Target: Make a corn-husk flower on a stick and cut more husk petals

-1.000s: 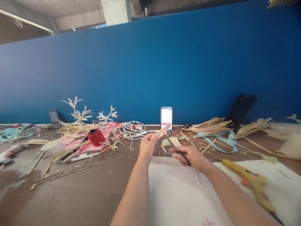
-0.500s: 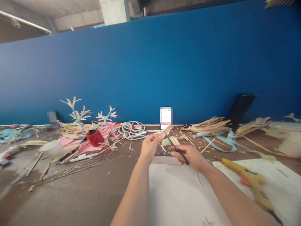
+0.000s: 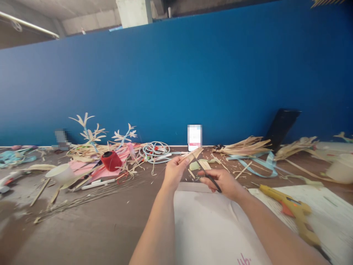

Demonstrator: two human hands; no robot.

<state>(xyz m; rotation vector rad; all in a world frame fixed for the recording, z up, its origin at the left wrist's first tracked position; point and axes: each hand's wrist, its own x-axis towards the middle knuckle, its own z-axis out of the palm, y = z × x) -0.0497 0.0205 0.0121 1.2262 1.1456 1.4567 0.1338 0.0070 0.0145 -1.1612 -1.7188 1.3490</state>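
My left hand [image 3: 176, 170] pinches a pale, straw-coloured strip [image 3: 196, 151] that looks like dried leaf or husk, its tip pointing up and to the right. My right hand [image 3: 219, 181] is closed on the black handles of a pair of scissors [image 3: 212, 180]. The scissor blades reach up and left to the strip; whether they bite into it is too small to tell. Both hands are over the far end of a white sheet [image 3: 209, 217] with pink writing near its lower edge. Past the fingertips a phone [image 3: 194, 138] with a lit, blurred screen stands against the blue panel.
At right a yellow glue gun [image 3: 292, 204] lies on papers [image 3: 331, 213]. Bundles of dry strips [image 3: 245, 147] and blue ribbon [image 3: 264, 165] lie behind it. To the left are a red thread spool [image 3: 111, 161], a white cup [image 3: 59, 173], thin wires [image 3: 91, 198] and strip-made flowers [image 3: 92, 129].
Almost nothing differs. Both hands keep the strip and the scissors in nearly the same place, and the view has shifted very slightly.
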